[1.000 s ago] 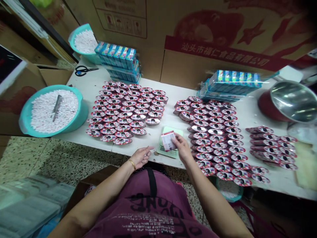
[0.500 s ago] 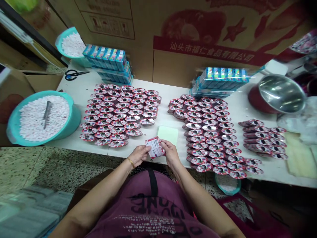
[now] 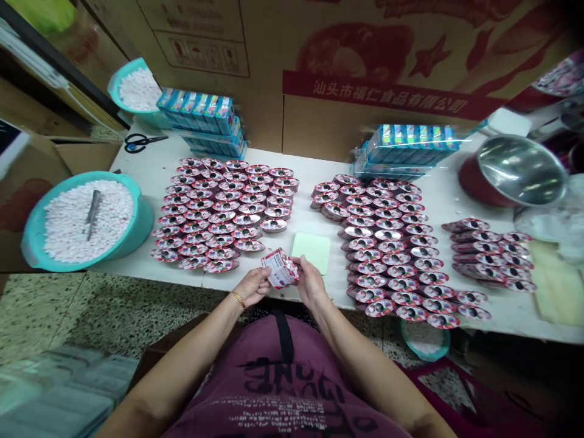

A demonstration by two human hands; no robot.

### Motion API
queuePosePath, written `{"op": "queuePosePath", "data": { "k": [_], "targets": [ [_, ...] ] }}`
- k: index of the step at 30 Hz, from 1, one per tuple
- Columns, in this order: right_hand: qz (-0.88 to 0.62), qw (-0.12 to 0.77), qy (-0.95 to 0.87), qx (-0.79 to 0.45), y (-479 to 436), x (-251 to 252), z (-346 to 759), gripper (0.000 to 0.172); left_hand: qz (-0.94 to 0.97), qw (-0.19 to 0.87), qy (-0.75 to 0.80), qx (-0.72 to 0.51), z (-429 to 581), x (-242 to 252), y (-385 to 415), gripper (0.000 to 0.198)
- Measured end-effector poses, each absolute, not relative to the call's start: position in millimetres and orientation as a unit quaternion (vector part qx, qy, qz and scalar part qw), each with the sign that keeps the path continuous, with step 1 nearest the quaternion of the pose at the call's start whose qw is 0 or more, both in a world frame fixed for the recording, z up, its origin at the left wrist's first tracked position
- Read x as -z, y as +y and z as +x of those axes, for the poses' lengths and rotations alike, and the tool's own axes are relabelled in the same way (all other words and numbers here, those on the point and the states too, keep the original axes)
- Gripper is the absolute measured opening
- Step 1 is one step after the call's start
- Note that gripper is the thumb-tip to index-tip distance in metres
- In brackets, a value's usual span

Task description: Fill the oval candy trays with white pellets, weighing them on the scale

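Note:
A small red-and-white printed pouch (image 3: 280,271) is held above the table's front edge, its lettered side facing me. My left hand (image 3: 252,287), with a gold bangle at the wrist, pinches its left edge between thumb and fingers. On the other side, my right hand (image 3: 312,283) grips the pouch's right edge, some fingers hidden behind it. Just behind the pouch lies a pale green square pad (image 3: 311,248). Rows of similar pouches with round holes in their tops stand at left (image 3: 223,216) and at right (image 3: 395,249).
A turquoise basin (image 3: 141,213) of white wrapped pieces with tongs (image 3: 93,213) sits at the left. Black scissors (image 3: 143,143) lie behind it. Blue box stacks (image 3: 201,115) stand before a big carton (image 3: 269,121). A metal bowl (image 3: 520,170) is at the right.
Both hands and the pouch have shifted slightly left, and the pouch has tilted a little. The whole view has moved slightly. The hold on the pouch is kept.

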State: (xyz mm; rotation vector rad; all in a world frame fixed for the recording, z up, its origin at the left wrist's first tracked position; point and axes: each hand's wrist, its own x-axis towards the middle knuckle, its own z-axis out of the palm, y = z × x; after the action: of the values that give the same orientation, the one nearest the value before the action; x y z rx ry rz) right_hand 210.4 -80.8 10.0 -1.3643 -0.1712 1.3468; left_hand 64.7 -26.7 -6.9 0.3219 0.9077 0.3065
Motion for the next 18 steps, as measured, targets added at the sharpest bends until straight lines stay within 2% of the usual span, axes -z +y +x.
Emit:
{"op": "queuePosePath", "data": {
  "k": [3,6,13,16,18],
  "targets": [
    [-0.672,0.488,-0.315,-0.460,-86.0,-22.6,222.7,0.029,0.127,0.887,0.416,-0.156,70.7,14.1,-28.8,0.030],
    [-0.703,0.338,-0.533,-0.328,-87.9,-34.7,234.0,0.020,0.116,0.896,0.397,-0.160,82.9,20.3,-30.6,0.031],
    [-0.709,0.042,-0.690,-0.142,-74.1,-18.7,276.0,0.015,0.042,0.890,0.426,-0.155,77.7,27.0,-32.9,0.024],
    [-0.711,0.008,-0.692,-0.124,-76.4,-9.9,282.6,0.017,0.002,0.904,0.406,-0.136,65.9,25.4,-41.4,0.021],
    [-0.720,0.066,-0.678,-0.133,-82.0,-12.2,268.8,0.019,-0.023,0.913,0.391,-0.113,64.9,23.7,-49.0,0.021]
  ]
}}
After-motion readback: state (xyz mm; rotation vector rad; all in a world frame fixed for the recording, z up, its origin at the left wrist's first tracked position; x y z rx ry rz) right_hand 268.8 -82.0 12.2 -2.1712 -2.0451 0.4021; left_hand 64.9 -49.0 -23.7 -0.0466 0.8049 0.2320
